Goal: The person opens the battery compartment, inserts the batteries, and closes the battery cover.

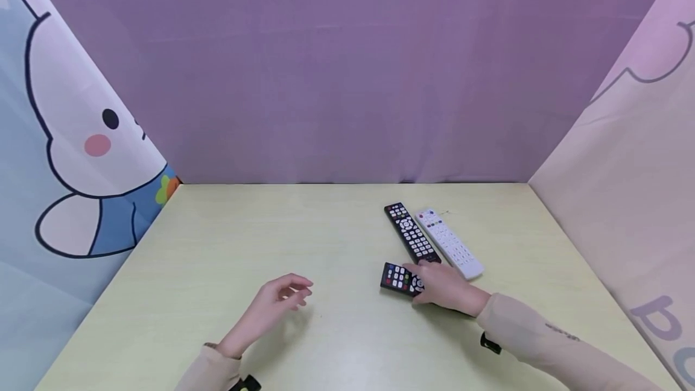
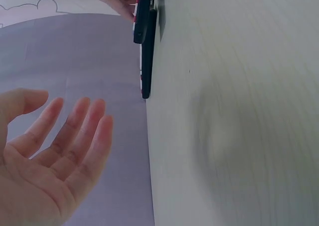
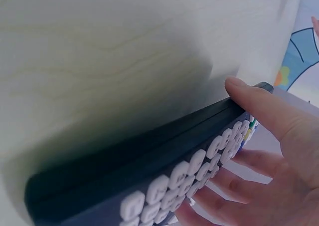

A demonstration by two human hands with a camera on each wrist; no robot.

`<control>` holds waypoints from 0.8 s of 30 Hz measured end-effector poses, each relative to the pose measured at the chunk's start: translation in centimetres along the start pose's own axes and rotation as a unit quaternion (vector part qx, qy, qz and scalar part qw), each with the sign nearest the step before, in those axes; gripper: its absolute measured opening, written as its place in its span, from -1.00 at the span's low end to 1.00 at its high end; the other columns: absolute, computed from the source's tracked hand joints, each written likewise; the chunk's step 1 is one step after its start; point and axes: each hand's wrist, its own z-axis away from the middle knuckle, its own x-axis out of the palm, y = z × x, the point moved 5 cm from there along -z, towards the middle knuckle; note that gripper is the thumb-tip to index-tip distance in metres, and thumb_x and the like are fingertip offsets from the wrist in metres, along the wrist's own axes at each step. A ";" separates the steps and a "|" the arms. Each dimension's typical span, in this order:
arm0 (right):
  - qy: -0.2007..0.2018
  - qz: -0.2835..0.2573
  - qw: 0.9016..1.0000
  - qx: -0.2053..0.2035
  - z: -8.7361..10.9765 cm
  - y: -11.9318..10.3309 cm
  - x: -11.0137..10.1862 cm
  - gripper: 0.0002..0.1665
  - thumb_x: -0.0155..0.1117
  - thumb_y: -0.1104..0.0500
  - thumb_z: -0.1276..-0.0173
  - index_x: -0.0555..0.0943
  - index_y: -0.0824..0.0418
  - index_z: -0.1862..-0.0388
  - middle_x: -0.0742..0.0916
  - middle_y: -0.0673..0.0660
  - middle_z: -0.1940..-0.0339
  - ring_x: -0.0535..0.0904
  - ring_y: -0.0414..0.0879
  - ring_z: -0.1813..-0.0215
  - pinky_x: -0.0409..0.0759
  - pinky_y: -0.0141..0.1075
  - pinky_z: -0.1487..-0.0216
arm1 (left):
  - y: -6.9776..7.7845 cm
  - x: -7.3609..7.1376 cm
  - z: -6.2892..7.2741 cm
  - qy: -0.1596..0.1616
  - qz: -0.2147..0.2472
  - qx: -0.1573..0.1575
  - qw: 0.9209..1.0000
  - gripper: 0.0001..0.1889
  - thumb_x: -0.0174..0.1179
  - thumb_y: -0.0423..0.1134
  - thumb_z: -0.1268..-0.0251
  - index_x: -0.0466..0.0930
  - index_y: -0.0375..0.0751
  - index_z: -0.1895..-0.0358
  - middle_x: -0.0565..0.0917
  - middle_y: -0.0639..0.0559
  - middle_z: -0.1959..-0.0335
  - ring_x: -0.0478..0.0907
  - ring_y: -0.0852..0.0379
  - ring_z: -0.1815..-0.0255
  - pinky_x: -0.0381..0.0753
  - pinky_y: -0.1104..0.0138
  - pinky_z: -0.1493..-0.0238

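My right hand (image 1: 446,286) grips a black remote control (image 1: 395,278) by its sides, thumb along one edge and fingers at the other. Its light buttons show in the right wrist view on the remote control (image 3: 185,175), and a shadow lies on the tabletop beneath it. Beyond that hand lie a second black remote control (image 1: 411,233) and a white remote control (image 1: 449,242), side by side and slanted. Over the tabletop at the left, my left hand (image 1: 274,305) holds nothing, its fingers relaxed and slightly bent.
The pale wooden tabletop (image 1: 260,228) meets a purple cloth backdrop (image 1: 347,77) at its far edge. Printed cloth walls stand on both sides, the left wall (image 1: 81,155) with a cartoon figure and the right wall (image 1: 641,198) pinkish.
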 end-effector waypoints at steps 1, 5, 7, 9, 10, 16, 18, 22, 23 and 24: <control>-0.003 -0.003 1.000 -0.001 0.0 0.0 0.1 -0.12 0.51 0.03 0.27 0.44 0.26 -0.11 0.58 0.34 0.11 0.55 0.10 0.21 0.55 -0.12 0.23 | 0.0 0.0 0.0 0.000 -0.002 -0.001 1.000 -0.73 0.09 -0.27 -0.20 0.48 -0.37 0.08 0.59 -0.19 0.26 0.56 0.04 0.39 0.58 0.32 0.38; -0.013 -0.008 1.000 -0.003 0.0 0.1 0.5 -0.17 0.51 0.07 0.27 0.46 0.31 -0.06 0.59 0.30 0.16 0.54 0.07 0.25 0.53 -0.12 0.21 | -0.1 -0.2 -0.1 -0.001 -0.005 0.000 1.000 -0.73 0.09 -0.26 -0.21 0.48 -0.38 0.09 0.58 -0.21 0.26 0.56 0.04 0.39 0.58 0.32 0.39; -0.015 -0.006 1.000 -0.002 0.0 0.1 0.6 -0.20 0.51 0.08 0.27 0.47 0.31 -0.04 0.60 0.27 0.17 0.53 0.06 0.25 0.52 -0.11 0.20 | -0.1 -0.3 -0.1 0.000 -0.009 -0.001 1.000 -0.72 0.09 -0.26 -0.21 0.48 -0.38 0.09 0.59 -0.18 0.27 0.56 0.05 0.39 0.58 0.33 0.39; -0.014 -0.002 1.000 0.000 0.1 0.2 0.7 -0.21 0.51 0.08 0.26 0.48 0.30 -0.02 0.59 0.26 0.17 0.53 0.06 0.24 0.52 -0.10 0.20 | -0.1 -0.3 -0.1 0.001 -0.011 -0.002 1.000 -0.72 0.09 -0.25 -0.20 0.48 -0.38 0.09 0.59 -0.17 0.27 0.57 0.06 0.39 0.58 0.34 0.39; -0.013 0.000 1.000 0.000 0.1 0.2 0.7 -0.22 0.51 0.08 0.26 0.48 0.30 -0.02 0.59 0.26 0.16 0.53 0.07 0.23 0.52 -0.09 0.20 | -0.1 -0.4 -0.1 0.003 -0.012 -0.003 1.000 -0.72 0.10 -0.25 -0.20 0.49 -0.38 0.10 0.59 -0.16 0.28 0.57 0.06 0.39 0.58 0.35 0.39; -0.006 0.012 1.000 -0.009 0.2 0.1 0.9 -0.24 0.50 0.07 0.25 0.50 0.30 0.00 0.58 0.26 0.18 0.53 0.07 0.25 0.53 -0.09 0.22 | -0.1 -0.6 -0.1 0.005 -0.016 -0.001 1.000 -0.72 0.09 -0.27 -0.20 0.48 -0.39 0.09 0.59 -0.17 0.27 0.57 0.02 0.39 0.57 0.37 0.40; -0.004 0.013 1.000 -0.011 0.2 0.1 0.9 -0.24 0.49 0.06 0.24 0.49 0.31 0.00 0.58 0.26 0.19 0.53 0.07 0.26 0.53 -0.09 0.22 | -0.1 -0.7 -0.1 0.004 -0.016 -0.001 1.000 -0.73 0.08 -0.28 -0.21 0.48 -0.39 0.09 0.59 -0.18 0.27 0.56 0.01 0.39 0.57 0.37 0.40; -0.002 0.011 1.000 -0.013 0.2 0.2 0.9 -0.24 0.49 0.06 0.23 0.49 0.31 -0.01 0.58 0.25 0.19 0.52 0.06 0.27 0.53 -0.10 0.22 | 0.0 -0.8 -0.2 0.004 -0.018 -0.008 1.000 -0.76 0.07 -0.32 -0.21 0.48 -0.38 0.10 0.58 -0.22 0.27 0.56 -0.05 0.37 0.57 0.36 0.39; -0.002 0.011 1.000 -0.013 0.2 0.2 0.9 -0.24 0.49 0.06 0.23 0.49 0.30 -0.01 0.58 0.24 0.20 0.52 0.05 0.27 0.53 -0.10 0.22 | -0.1 -0.7 -0.3 0.004 -0.023 -0.012 1.000 -0.77 0.07 -0.35 -0.21 0.49 -0.38 0.10 0.58 -0.23 0.27 0.56 -0.06 0.37 0.57 0.35 0.39; -0.002 0.011 1.000 -0.013 0.2 0.2 0.9 -0.24 0.49 0.06 0.23 0.49 0.30 -0.01 0.58 0.24 0.20 0.52 0.05 0.27 0.53 -0.10 0.22 | -0.1 -0.7 -0.3 0.004 -0.026 -0.013 1.000 -0.78 0.06 -0.36 -0.21 0.49 -0.39 0.11 0.58 -0.25 0.27 0.56 -0.07 0.38 0.57 0.35 0.39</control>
